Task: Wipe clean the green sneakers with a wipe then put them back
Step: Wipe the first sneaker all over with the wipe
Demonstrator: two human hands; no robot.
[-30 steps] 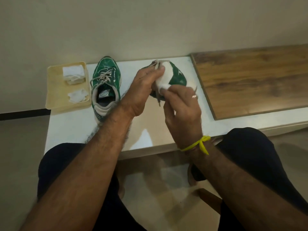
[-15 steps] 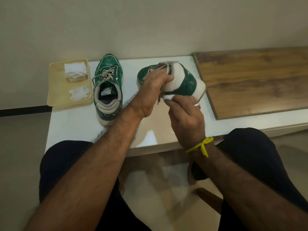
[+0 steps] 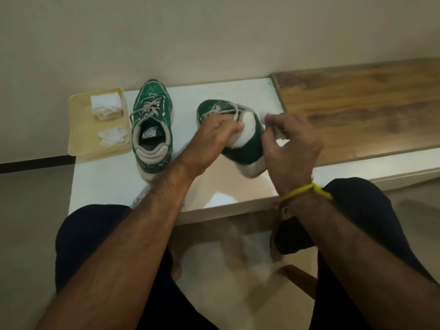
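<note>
Two green sneakers with beige laces and soles are on the white table (image 3: 107,186). The left sneaker (image 3: 152,129) stands upright near the tray, toe toward the wall. The right sneaker (image 3: 240,139) is tipped on its side and lifted off the table. My left hand (image 3: 214,139) grips it at the opening near the laces. My right hand (image 3: 290,144) is curled over its heel side, pinching a white wipe (image 3: 279,136) against the shoe; most of the wipe is hidden by my fingers.
A cream tray (image 3: 78,129) at the table's far left holds a folded stack of white wipes (image 3: 106,107) and a crumpled wipe (image 3: 112,138). A wooden board (image 3: 369,103) covers the table's right part. My knees lie under the near table edge; a wall runs behind.
The right sneaker has turned and tilted, its heel now swung toward me and to the right. My right hand moved from under the shoe up to its right side with the wipe.
</note>
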